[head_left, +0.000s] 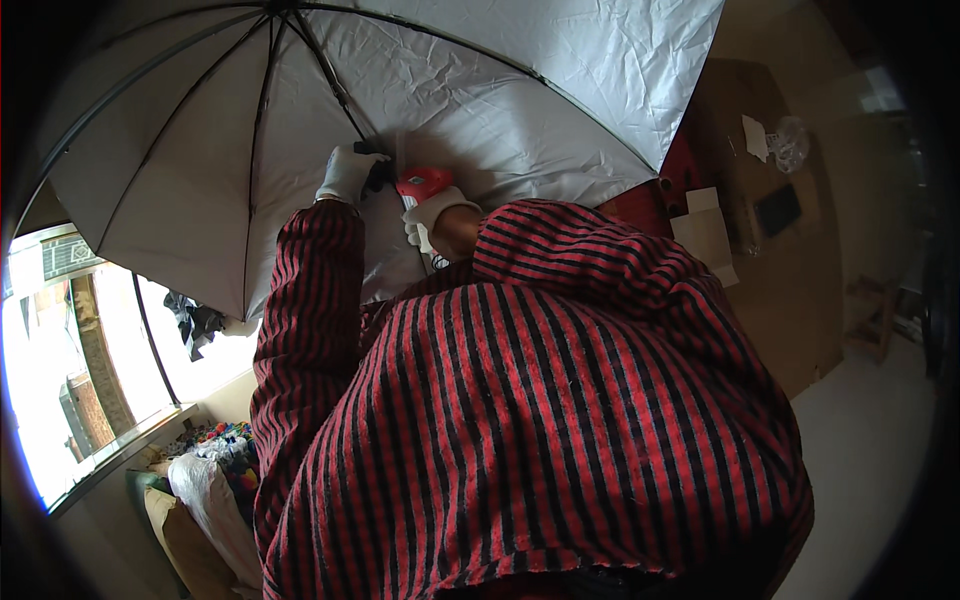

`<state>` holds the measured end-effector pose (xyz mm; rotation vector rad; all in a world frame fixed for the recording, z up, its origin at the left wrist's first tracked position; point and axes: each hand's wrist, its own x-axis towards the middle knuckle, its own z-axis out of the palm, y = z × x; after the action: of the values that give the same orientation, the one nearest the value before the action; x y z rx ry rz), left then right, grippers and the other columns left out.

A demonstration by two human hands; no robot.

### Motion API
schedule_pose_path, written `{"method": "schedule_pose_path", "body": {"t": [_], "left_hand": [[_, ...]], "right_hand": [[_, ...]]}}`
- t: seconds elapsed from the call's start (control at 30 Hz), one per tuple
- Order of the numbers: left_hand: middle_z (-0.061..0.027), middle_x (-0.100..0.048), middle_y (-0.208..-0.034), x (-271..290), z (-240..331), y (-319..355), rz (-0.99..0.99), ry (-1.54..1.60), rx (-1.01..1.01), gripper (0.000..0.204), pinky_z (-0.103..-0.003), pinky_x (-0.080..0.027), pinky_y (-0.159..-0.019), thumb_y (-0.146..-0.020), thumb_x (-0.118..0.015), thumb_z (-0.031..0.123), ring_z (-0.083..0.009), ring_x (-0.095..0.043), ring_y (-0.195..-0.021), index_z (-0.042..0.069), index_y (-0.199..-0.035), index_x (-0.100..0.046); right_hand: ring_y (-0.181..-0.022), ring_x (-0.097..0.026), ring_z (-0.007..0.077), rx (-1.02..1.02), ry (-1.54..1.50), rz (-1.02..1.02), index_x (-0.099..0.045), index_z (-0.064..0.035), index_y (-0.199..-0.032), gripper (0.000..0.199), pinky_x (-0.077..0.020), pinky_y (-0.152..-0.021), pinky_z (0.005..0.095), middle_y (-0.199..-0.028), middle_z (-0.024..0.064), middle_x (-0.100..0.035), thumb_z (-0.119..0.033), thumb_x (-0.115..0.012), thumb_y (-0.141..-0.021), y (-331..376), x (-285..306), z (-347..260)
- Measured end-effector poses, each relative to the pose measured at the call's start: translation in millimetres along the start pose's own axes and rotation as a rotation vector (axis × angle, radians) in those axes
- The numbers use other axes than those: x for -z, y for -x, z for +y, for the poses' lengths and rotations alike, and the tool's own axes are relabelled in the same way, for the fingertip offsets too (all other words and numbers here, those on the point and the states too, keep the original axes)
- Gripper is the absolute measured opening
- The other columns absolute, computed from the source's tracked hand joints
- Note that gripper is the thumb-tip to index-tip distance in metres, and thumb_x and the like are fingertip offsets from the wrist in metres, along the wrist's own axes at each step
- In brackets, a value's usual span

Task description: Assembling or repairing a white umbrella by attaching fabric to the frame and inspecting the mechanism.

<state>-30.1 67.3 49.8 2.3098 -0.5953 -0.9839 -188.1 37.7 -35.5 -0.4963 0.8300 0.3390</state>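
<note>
A large open umbrella with a silver-grey lining (520,130) spreads in front of me, its underside and dark ribs showing. My left hand (347,174), in a white glove, is closed at the lower end of one rib (330,75), around a dark piece there. Just to its right, my right hand (430,216), also in a pale glove, grips a white container with a red top (424,182), perhaps a spray bottle. Its top is close to my left fingers and the lining. My right wrist and sleeve hide most of its lower part.
A brown board or table surface (790,330) at the right bears a dark flat piece (777,210), pale card (704,240) and clear plastic (789,145). A bright window (90,370) is at the left, with bagged cloth (210,490) below it.
</note>
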Motion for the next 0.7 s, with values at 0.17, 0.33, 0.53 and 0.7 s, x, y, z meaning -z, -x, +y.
{"method": "schedule_pose_path", "body": {"t": [0.17,0.33,0.53,0.7], "left_hand": [[-0.0072,-0.063,-0.056,7,-13,-4,-0.007,-0.021,0.023,0.023,-0.028,-0.04,-0.038,-0.079,-0.071,0.022,-0.0151,-0.056,-0.042,0.0,-0.072,-0.068],[-0.0064,-0.062,-0.056,1,-1,-4,-0.018,-0.017,0.011,0.024,-0.027,-0.037,-0.038,-0.078,-0.072,0.024,-0.0138,-0.054,-0.042,0.001,-0.073,-0.069],[-0.0059,-0.062,-0.056,6,-7,-3,-0.034,-0.013,0.001,0.024,-0.027,-0.037,-0.038,-0.078,-0.072,0.024,-0.013,-0.055,-0.043,0.001,-0.072,-0.069],[-0.006,-0.062,-0.057,7,-12,-10,-0.038,-0.009,-0.005,0.024,-0.026,-0.038,-0.037,-0.079,-0.071,0.024,-0.013,-0.056,-0.044,0.0,-0.076,-0.069]], "right_hand": [[-0.056,-0.058,0.0235,-0.026,0.049,-0.1,-0.053,-0.0067,-0.085,0.011,-0.0476,-0.05,0.0371,-0.066,0.006,-0.059,-0.014,-0.061,-0.087,-8,2,1],[-0.059,-0.06,0.0237,0.004,-0.036,-0.097,-0.055,-0.0073,-0.088,0.011,-0.0472,-0.051,0.0383,-0.068,0.0061,-0.06,-0.016,-0.062,-0.087,-57,24,20],[-0.072,-0.064,0.0251,0.028,0.115,-0.112,-0.056,-0.0086,-0.098,0.015,-0.0504,-0.06,0.0425,-0.081,0.0081,-0.064,-0.021,-0.059,-0.089,-21,14,8],[-0.079,-0.066,0.0277,-0.044,0.038,-0.1,-0.055,-0.0068,-0.109,0.024,-0.0533,-0.065,0.0428,-0.088,0.0114,-0.065,-0.019,-0.061,-0.089,12,8,-11]]}}
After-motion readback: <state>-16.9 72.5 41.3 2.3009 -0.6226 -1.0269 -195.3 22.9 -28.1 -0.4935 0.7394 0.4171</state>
